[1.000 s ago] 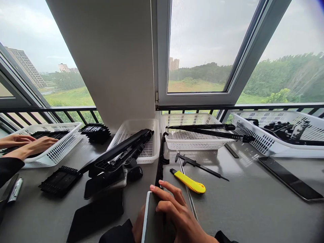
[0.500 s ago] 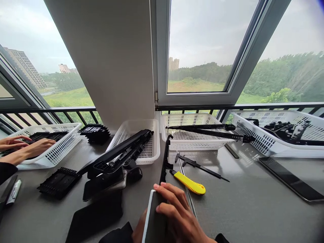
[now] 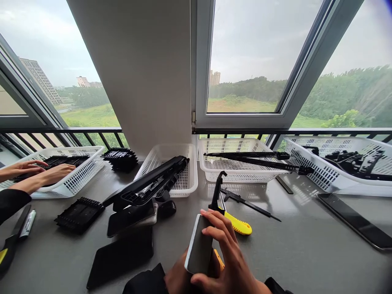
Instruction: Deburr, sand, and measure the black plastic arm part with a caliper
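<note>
My right hand (image 3: pixel 229 253) is closed on a flat grey slab with a pale edge (image 3: pixel 199 245), fingertips over its top and thumb near its lower end. Its exact kind is unclear. Behind the slab rests my left hand (image 3: pixel 177 271), fingers hidden. A black plastic part with a hooked end (image 3: pixel 217 190) sticks up beyond my right fingers; its lower end is hidden. Something orange (image 3: pixel 219 259) shows between slab and right palm. Just past the right hand lie a yellow-handled utility knife (image 3: pixel 239 224) and black calipers (image 3: pixel 246 202).
White baskets (image 3: pixel 191 185) line the window side, several holding black parts. Long black mouldings (image 3: pixel 147 183) lean over one. Dark flat panels (image 3: pixel 122 255) and a ribbed black part (image 3: pixel 79 214) lie left; a glossy black panel (image 3: pixel 352 220) lies right. Another person's hands (image 3: pixel 58 173) reach into the left basket.
The slab and my right hand have moved up and right in view. The hooked black part has shifted right and its angle has changed. The orange thing now shows. The whole view has shifted slightly.
</note>
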`<state>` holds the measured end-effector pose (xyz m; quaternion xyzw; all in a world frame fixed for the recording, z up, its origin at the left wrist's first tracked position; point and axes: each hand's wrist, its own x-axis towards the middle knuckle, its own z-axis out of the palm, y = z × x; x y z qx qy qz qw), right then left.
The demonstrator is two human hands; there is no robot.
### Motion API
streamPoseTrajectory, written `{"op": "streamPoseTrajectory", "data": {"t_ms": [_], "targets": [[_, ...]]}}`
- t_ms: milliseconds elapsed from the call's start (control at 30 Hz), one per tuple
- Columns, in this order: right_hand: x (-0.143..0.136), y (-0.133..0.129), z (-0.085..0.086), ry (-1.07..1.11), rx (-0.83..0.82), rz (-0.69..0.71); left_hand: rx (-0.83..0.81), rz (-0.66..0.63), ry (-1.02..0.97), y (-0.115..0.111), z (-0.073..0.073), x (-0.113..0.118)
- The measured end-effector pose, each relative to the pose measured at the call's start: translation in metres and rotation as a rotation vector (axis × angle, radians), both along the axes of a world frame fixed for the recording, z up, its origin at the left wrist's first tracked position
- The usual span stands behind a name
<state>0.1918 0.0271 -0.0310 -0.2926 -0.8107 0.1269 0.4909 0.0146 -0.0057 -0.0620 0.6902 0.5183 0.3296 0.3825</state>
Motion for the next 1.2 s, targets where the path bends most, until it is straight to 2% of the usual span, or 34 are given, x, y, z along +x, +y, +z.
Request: {"op": "streamPoseTrajectory", "data": {"t_ms": [133, 300, 433, 533, 667, 733, 800, 867, 933, 1033, 1200], "targets": [[0.008, 0.008, 0.005, -0.006, -0.054, 0.078, -0.051, -0.162, -0.042, 0.002, 0.008, -0.002], [0.016, 0.014, 0.007, 0.012, -0.208, 0.214, 0.031, -0.114, 0.078, 0.0, 0.004, -0.001], [0.013, 0.012, 0.004, 0.07, -0.272, 0.254, 0.077, -0.102, 0.127, 0.0, 0.005, 0.005], [0.011, 0.011, 0.0, 0.103, -0.22, 0.219, 0.102, -0.097, 0.178, 0.006, 0.019, 0.006], [0.009, 0.013, -0.006, 0.05, -0.148, 0.107, 0.172, -0.094, 0.294, 0.019, 0.05, -0.007], [0.007, 0.015, -0.01, -0.002, -0.166, 0.033, 0.221, -0.001, 0.36, 0.022, 0.064, -0.019], [0.005, 0.016, -0.012, -0.051, -0.205, -0.018, 0.253, 0.152, 0.438, 0.023, 0.074, -0.033], [0.004, 0.016, -0.014, -0.087, -0.234, -0.013, 0.251, 0.324, 0.546, 0.021, 0.079, -0.044], [0.003, 0.016, -0.015, -0.104, -0.241, 0.013, 0.203, 0.435, 0.626, 0.02, 0.081, -0.052], [0.003, 0.016, -0.016, -0.106, -0.24, 0.012, 0.134, 0.479, 0.664, 0.018, 0.081, -0.055], [0.005, 0.016, -0.017, -0.122, -0.241, -0.009, 0.19, 0.526, 0.662, 0.012, 0.084, -0.051]]}}
